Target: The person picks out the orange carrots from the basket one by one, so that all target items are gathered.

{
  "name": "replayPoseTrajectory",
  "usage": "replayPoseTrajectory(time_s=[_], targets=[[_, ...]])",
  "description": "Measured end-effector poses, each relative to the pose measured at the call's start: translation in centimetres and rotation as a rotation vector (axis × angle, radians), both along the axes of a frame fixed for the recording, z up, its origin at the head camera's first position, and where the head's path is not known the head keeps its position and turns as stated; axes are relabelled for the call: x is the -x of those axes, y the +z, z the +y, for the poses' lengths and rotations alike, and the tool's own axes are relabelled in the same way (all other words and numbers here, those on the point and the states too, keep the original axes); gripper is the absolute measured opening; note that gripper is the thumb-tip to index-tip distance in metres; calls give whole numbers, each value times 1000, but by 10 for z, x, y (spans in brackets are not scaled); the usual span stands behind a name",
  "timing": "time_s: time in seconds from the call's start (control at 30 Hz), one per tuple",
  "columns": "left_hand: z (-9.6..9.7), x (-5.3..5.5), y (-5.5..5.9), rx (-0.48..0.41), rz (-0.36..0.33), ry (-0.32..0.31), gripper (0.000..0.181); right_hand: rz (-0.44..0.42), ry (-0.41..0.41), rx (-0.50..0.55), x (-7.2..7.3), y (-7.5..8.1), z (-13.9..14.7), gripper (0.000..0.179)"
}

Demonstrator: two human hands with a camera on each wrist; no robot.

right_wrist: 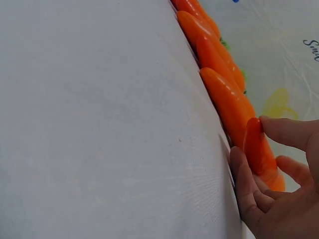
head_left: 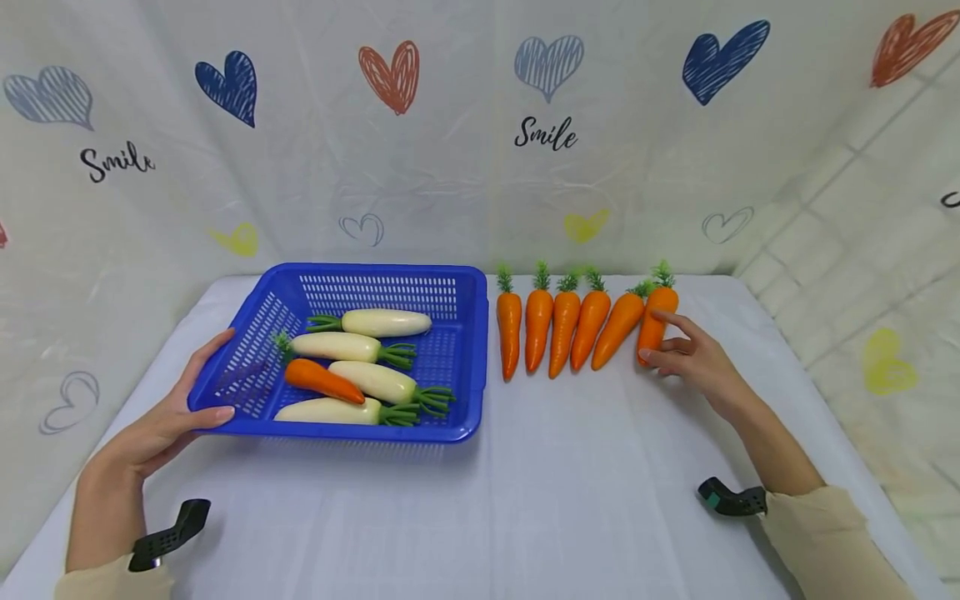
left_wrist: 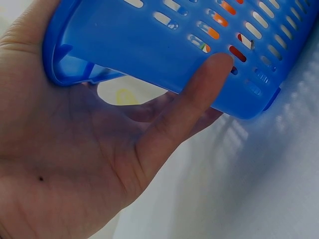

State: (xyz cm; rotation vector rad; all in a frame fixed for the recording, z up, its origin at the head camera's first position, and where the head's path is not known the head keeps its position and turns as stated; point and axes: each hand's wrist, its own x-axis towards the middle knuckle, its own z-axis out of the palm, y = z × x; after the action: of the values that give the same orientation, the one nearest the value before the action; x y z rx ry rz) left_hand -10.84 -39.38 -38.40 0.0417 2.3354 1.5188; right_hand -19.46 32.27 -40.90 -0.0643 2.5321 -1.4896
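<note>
My left hand [head_left: 161, 421] grips the left end of a blue plastic basket [head_left: 480, 367], fingers and thumb spread along its slotted side [left_wrist: 149, 45]. Inside the basket lie several white radishes [head_left: 386, 322] with green stems, and one carrot [head_left: 322, 379] rests across two of them. On the right, my right hand [head_left: 690, 358] holds the end carrot [head_left: 651, 329] of a row, thumb and fingers about its orange body. In the right wrist view, that carrot's tip [right_wrist: 255, 137] shows between thumb and fingers.
Several more carrots [head_left: 540, 329] lie side by side between the basket and my right hand, green tops toward the back. A white cloth [head_left: 570, 483] covers the table. Behind it hangs a pale curtain [head_left: 465, 167] printed with hearts.
</note>
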Motion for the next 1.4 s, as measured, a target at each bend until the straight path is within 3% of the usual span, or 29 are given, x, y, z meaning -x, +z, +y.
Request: replayPoseTrajectory(time_s=[0.23,0.37,0.7,1.07,1.4], targets=[[0,0,3,-11,-8,14,99,-14,13,-60,2,2,-4,91],[1,0,2,-19,-13,15,99,-23,44,-129,4,0,-4,92],[0,1,0,-28,-16,8,97,-18,67,-175,8,-2,-3,94],[-3,-1,0,-24,-22,13,97,-2,56,-129,9,-1,-5,85],[-1,1,1,-37,-29,9,97,91,-7,-121,9,5,-9,78]])
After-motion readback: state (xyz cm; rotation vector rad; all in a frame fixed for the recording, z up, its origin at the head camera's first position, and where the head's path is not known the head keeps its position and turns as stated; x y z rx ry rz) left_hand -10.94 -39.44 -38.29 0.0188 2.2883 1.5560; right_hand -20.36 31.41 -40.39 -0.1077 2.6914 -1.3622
